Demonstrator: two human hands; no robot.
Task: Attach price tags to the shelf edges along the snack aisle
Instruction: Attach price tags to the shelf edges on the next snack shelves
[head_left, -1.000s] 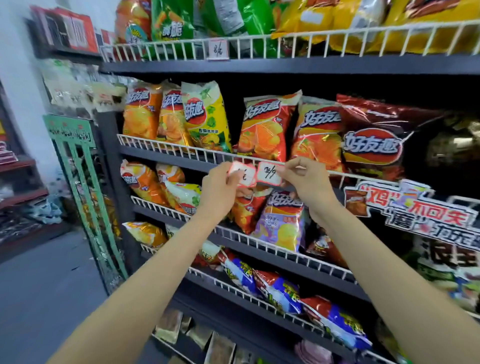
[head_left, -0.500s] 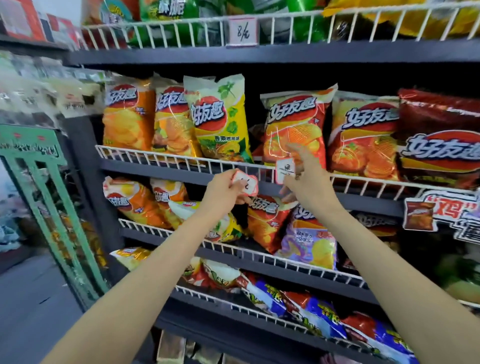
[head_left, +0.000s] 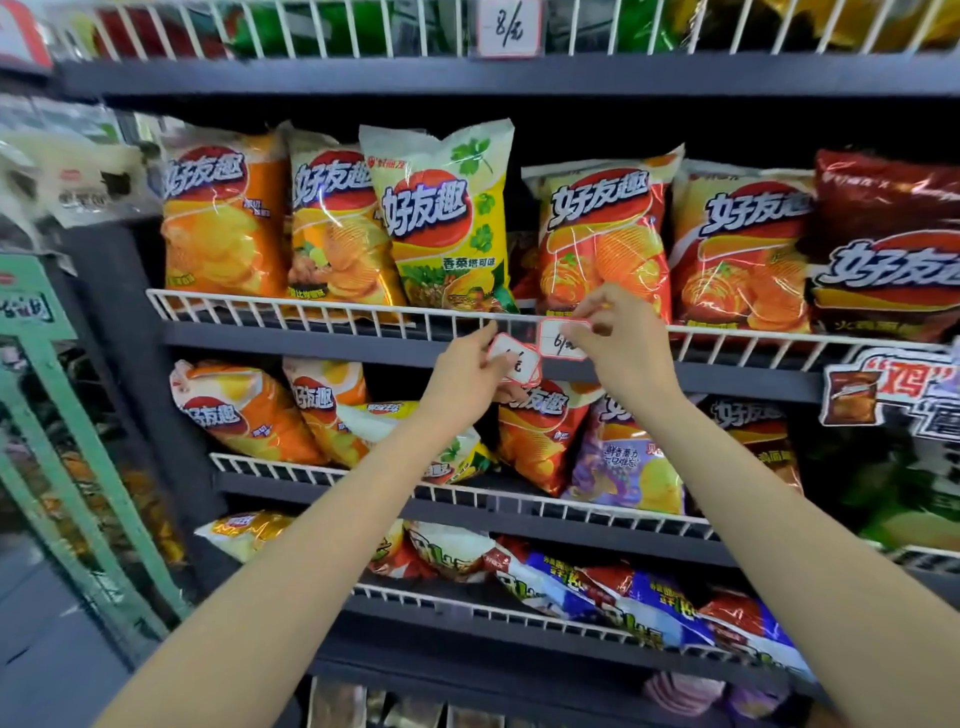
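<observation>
At frame centre, the right hand (head_left: 621, 345) pinched a price tag (head_left: 561, 340) between thumb and fingers against the white wire shelf edge (head_left: 311, 312). Just left, the left hand (head_left: 462, 376) pinched a second tag (head_left: 514, 361) slightly lower.

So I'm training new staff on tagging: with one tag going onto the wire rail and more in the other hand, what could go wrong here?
1. The right hand pinches the price tag at the white wire rail; if it isn't seated, it may drop or hang crooked.
2. The left hand holds the spare tags tilted and loosely, so they could slip out.
3. The tag sits between the yellow coriander bag and an orange bag, so the price could be misread.
</observation>
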